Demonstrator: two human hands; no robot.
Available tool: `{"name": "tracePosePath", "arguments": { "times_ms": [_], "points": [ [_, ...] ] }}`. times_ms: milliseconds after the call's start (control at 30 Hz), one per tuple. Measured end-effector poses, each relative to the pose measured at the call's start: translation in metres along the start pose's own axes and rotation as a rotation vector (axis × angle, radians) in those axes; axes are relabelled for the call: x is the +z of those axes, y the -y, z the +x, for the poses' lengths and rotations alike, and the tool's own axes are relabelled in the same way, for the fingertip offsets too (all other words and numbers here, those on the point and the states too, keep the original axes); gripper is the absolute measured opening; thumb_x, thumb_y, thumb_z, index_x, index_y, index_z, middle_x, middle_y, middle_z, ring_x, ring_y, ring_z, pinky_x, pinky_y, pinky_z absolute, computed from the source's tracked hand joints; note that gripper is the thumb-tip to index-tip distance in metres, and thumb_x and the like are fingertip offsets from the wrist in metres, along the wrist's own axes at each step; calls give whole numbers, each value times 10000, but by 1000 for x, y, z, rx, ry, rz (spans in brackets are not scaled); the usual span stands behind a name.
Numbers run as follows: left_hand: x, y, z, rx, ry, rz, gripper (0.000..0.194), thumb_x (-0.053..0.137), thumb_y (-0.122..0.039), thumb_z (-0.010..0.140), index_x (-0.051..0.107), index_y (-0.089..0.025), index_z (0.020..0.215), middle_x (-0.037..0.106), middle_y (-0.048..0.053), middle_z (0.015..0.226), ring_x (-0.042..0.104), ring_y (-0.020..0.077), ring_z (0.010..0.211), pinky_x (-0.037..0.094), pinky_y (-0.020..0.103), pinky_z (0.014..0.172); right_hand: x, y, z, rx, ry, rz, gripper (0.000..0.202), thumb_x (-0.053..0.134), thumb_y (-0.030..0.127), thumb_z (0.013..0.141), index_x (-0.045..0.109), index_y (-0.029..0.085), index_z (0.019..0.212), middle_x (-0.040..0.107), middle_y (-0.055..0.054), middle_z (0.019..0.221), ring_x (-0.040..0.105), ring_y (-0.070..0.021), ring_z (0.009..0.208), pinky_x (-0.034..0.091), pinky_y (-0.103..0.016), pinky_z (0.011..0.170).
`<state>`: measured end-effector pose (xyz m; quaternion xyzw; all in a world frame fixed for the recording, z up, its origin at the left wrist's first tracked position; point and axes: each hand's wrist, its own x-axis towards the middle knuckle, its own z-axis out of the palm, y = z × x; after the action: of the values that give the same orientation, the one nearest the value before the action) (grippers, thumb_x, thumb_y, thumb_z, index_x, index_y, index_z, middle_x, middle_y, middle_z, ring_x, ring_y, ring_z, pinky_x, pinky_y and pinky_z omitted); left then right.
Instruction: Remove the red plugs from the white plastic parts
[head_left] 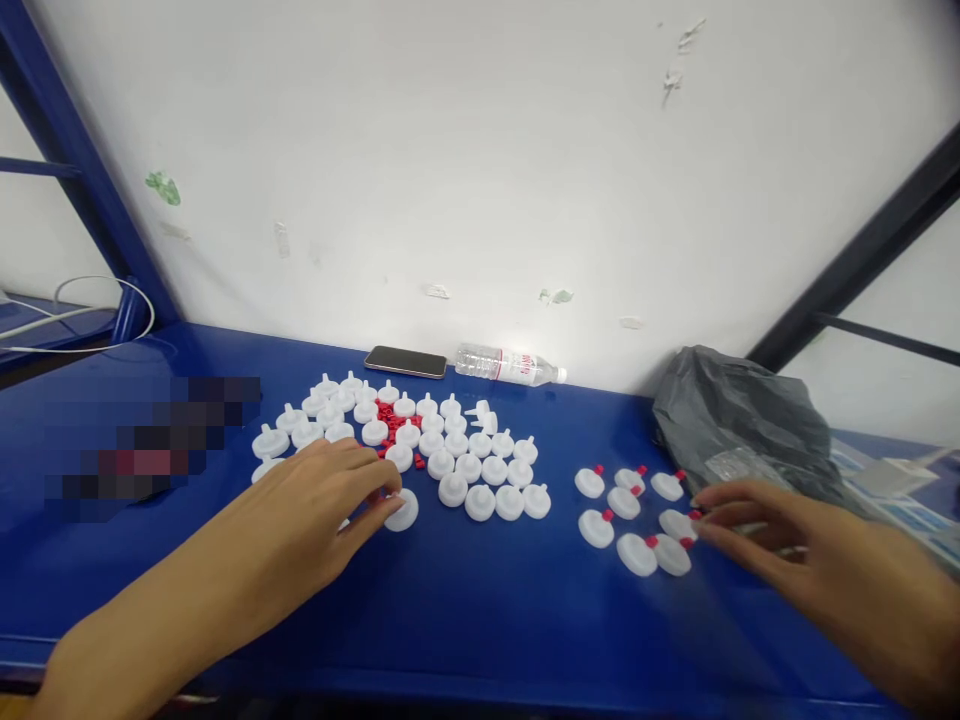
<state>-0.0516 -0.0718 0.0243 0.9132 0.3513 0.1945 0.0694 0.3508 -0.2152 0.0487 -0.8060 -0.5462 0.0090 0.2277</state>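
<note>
My left hand [341, 500] reaches over the blue table, thumb and fingertips pinched at the spout of a white disc-shaped piece [403, 510]. That piece lies at the front of a large group of white discs [480, 502] with upright spouts. Small red caps [390, 420] are heaped among them. At the right, my right hand [757, 525] has its thumb and forefinger closed on the red-capped tip of another white disc [677, 524]. Several more red-capped discs [637, 554] lie tilted beside it to the left.
A phone [406, 361] and a lying plastic bottle [506, 365] are near the white wall. Behind my right hand stands a black plastic bag [739, 415], with white and blue packets [911, 515] beside it. Blue metal posts flank the table [465, 640].
</note>
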Motion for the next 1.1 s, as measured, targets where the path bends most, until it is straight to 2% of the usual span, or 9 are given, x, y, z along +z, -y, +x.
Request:
{"name": "tracePosePath", "arguments": {
  "times_ms": [133, 167, 267, 333, 400, 567, 733, 900, 1100],
  "points": [
    [-10, -15, 3, 52, -174, -95, 194, 563, -388, 1020, 718, -274, 992, 740, -15, 951, 646, 196, 890, 451, 336, 863, -10, 60, -25, -268, -250, 35, 346, 601, 622, 917, 724, 338, 1073, 803, -17, 879, 759, -207, 690, 557, -242, 490],
    [-12, -20, 3, 56, -213, -131, 174, 587, -387, 1010, 722, -278, 997, 744, -23, 948, 650, 186, 887, 459, 322, 860, -5, 78, -30, -351, -256, 85, 346, 607, 601, 932, 714, 331, 1120, 806, -10, 921, 753, -196, 687, 544, -233, 453],
    [-17, -33, 2, 25, -278, -268, 132, 654, -392, 977, 737, -299, 1019, 762, -52, 961, 672, 161, 898, 489, 269, 838, 23, 128, -38, -606, -200, 145, 449, 642, 553, 947, 631, 311, 1324, 790, -12, 1148, 778, -215, 864, 635, -290, 644],
    [-19, -39, 1, -6, -284, -351, 118, 677, -388, 964, 747, -313, 1024, 771, -68, 971, 686, 146, 895, 502, 242, 820, 44, 152, -38, -694, -154, 174, 543, 660, 556, 940, 585, 262, 1391, 764, -41, 1238, 769, -247, 994, 647, -342, 754],
    [-19, -40, 0, -17, -280, -398, 114, 674, -379, 967, 752, -321, 1027, 777, -74, 980, 693, 142, 892, 507, 234, 810, 59, 167, -36, -732, -130, 258, 454, 674, 486, 957, 613, 261, 1347, 771, -24, 1217, 771, -222, 977, 634, -337, 825],
    [-10, -24, 4, 80, -238, -164, 181, 606, -365, 1002, 752, -263, 968, 773, -19, 910, 682, 192, 841, 480, 345, 848, 61, 164, -30, -710, -233, 313, 217, 696, 326, 963, 696, 272, 1173, 797, 21, 1093, 773, -180, 909, 599, -272, 798],
    [7, -5, 7, 18, -40, 309, 149, 631, -206, 947, 746, -189, 853, 753, 61, 860, 664, 291, 891, 369, 569, 978, 43, 149, -26, -658, -370, 214, 180, 711, 304, 945, 707, 258, 1120, 807, 23, 1028, 763, -156, 768, 584, -242, 664],
    [22, -1, 6, -51, 103, 380, 140, 622, -142, 935, 746, -194, 897, 754, 67, 906, 658, 303, 960, 367, 547, 950, 40, 150, -30, -757, -341, 241, 201, 720, 305, 944, 700, 256, 1138, 803, 31, 1013, 759, -131, 789, 589, -209, 728],
    [29, 4, 9, -41, 91, 449, 186, 599, -135, 957, 744, -212, 870, 754, 65, 886, 659, 313, 931, 377, 508, 872, 44, 154, -31, -760, -260, 259, 187, 695, 317, 963, 701, 279, 1145, 801, 59, 1033, 765, -135, 812, 561, -235, 683]
  ]
}}
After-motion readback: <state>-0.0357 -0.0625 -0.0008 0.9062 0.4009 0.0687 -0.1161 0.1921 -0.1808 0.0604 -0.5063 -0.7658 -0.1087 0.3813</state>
